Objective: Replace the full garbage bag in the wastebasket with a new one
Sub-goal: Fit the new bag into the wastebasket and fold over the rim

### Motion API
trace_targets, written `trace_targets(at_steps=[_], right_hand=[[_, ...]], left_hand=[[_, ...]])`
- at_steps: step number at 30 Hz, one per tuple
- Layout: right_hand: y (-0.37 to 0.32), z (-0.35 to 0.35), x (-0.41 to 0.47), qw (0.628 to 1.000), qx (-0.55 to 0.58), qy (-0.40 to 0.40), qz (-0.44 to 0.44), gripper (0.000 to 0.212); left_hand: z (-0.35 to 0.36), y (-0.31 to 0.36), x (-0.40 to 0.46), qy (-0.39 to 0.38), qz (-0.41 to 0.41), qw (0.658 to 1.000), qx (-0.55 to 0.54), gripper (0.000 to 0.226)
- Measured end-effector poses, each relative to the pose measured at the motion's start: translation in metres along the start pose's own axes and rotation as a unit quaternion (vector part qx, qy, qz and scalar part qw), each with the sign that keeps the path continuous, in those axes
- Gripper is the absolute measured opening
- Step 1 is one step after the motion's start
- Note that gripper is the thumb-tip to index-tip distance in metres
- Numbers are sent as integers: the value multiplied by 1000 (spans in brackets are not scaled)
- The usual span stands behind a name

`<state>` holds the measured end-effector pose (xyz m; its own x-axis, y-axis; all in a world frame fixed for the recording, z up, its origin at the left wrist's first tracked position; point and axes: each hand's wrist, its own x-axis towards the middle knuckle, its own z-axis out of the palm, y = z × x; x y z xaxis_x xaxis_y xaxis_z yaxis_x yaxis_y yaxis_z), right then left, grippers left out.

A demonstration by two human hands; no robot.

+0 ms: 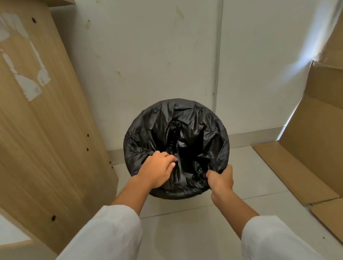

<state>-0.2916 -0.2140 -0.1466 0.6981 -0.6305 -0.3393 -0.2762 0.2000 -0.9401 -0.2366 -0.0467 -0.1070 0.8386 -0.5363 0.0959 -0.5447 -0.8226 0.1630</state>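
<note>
Crumpled black garbage bag (187,128) lining wastebasket (172,195)

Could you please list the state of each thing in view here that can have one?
Black garbage bag: open, lining the wastebasket, edge folded over the rim.
Left hand: fingers curled into the bag's near edge.
Right hand: gripping the bag at the near rim.
Cardboard box: flattened, leaning against the wall.
</note>
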Motion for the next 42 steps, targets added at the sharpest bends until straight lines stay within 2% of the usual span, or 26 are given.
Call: trace_targets(at_steps=[2, 4, 7, 9, 11, 14, 15, 17, 19, 20, 23, 25, 27, 29, 32, 35, 37, 38, 40, 42], right_hand=[[5, 3, 4, 1000, -8, 5, 6, 28], [9, 5, 8, 1000, -3, -4, 18, 29], [16, 5, 9, 1000, -26, -6, 3, 28], [23, 6, 6, 1000, -27, 1, -3, 28], [29, 5, 5, 1000, -21, -2, -1, 32], [30, 3, 10, 1000, -11, -23, -4, 33], [28, 2, 13, 1000, -9, -24, -6, 33], [24, 2, 17, 1000, -4, -25, -8, 32], [21, 3, 19, 1000, 2, -27, -8, 32], [20, 4, 19, 1000, 5, -28, -8, 32], [21, 5, 20, 1000, 4, -26, -3, 32], [25, 3, 18, 1000, 3, -29, -5, 35], [29, 1, 15, 999, -1, -36, -12, 37], [31, 1, 13, 999, -3, -43, -20, 36], [27, 3, 16, 999, -7, -46, -23, 33], [21, 7, 19, 998, -5, -48, -27, 31], [20, 9, 18, 998, -7, -49, -31, 31], [21, 10, 16, 998, -9, -50, -31, 31], [24, 9, 13, 998, -12, -49, -32, 29], [28, 8, 11, 998, -12, -48, -34, 29]], left_hand=[[13, -1, 4, -40, -28, 999, 15, 41], [26, -2, 11, -116, -76, 988, 63, 46], [37, -8, 21, -316, -142, 931, 117, 58], [49, -10, 21, -372, -167, 902, 144, 67], [57, -9, 21, -374, -175, 899, 148, 69], [46, -4, 35, -323, -167, 925, 108, 58], [39, 0, 41, -286, -141, 940, 120, 51], [31, 7, 52, -161, -47, 966, 195, 35], [36, 8, 57, -54, 36, 966, 250, 33], [40, 4, 59, -42, 54, 961, 266, 39], [49, -19, 68, -121, -5, 941, 316, 68], [57, -33, 73, -190, -72, 906, 372, 99], [64, -42, 75, -214, -122, 876, 414, 122], [67, -47, 75, -204, -146, 871, 422, 131], [70, -42, 72, -155, -126, 899, 389, 119], [67, -23, 68, -105, -41, 936, 332, 69], [63, -14, 70, -96, 15, 944, 314, 41], [62, -15, 72, -108, 13, 947, 302, 35], [60, -27, 77, -160, -46, 941, 294, 37], [64, -46, 77, -245, -133, 905, 323, 50]])
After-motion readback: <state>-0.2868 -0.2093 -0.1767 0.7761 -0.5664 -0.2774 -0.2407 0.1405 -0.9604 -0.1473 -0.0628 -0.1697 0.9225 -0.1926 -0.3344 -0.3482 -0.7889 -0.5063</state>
